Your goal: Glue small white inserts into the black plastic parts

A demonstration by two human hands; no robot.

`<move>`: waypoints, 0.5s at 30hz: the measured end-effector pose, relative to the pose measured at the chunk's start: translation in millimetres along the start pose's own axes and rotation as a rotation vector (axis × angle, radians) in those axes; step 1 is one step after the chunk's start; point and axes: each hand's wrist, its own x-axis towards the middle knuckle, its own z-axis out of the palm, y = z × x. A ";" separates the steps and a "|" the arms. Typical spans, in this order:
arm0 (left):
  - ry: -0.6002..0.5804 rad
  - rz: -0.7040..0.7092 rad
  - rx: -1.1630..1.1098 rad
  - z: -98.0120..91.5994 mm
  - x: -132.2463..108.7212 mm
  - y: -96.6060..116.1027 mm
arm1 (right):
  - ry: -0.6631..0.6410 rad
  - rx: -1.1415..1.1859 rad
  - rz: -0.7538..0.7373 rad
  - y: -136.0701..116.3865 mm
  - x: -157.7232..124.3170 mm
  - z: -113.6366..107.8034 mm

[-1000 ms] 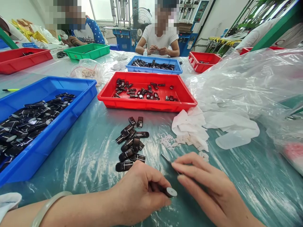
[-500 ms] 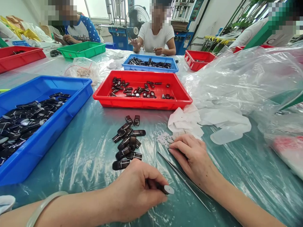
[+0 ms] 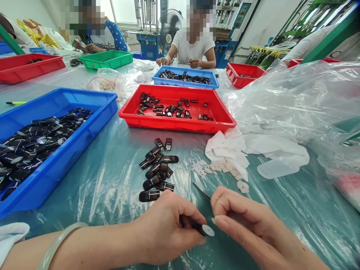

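Note:
My left hand (image 3: 176, 227) is closed around a small black plastic piece (image 3: 201, 227) whose end carries a pale oval pad. My right hand (image 3: 242, 215) is just right of that end, apart from it, thumb and forefinger pinched together; whatever lies between the fingertips is too small to name. Metal tweezers (image 3: 201, 190) lie on the table, mostly hidden under my right hand. A loose pile of glossy black pieces (image 3: 153, 170) lies beyond my left hand. Small white scraps (image 3: 199, 167) and beige pads (image 3: 229, 168) lie beyond my right hand.
A red tray (image 3: 177, 126) with black pieces stands ahead, and a blue tray (image 3: 84, 150) full of padded pieces at left. Crumpled white paper (image 3: 225, 146) and plastic sheeting (image 3: 295, 101) lie at right. Two people sit across the table, near another blue tray (image 3: 185, 84).
My right hand has come back from the beige pads toward the black piece in my left hand. The left hand keeps its hold. The whole view has shifted slightly.

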 end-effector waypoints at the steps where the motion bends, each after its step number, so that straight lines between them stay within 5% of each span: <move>1: -0.001 0.005 0.005 0.0 -0.1 0.1 | -0.040 0.048 0.037 -2.9 -1.3 0.4; 15: -0.005 0.055 0.026 -0.7 -0.1 0.3 | -0.236 0.442 0.336 -1.2 0.6 4.3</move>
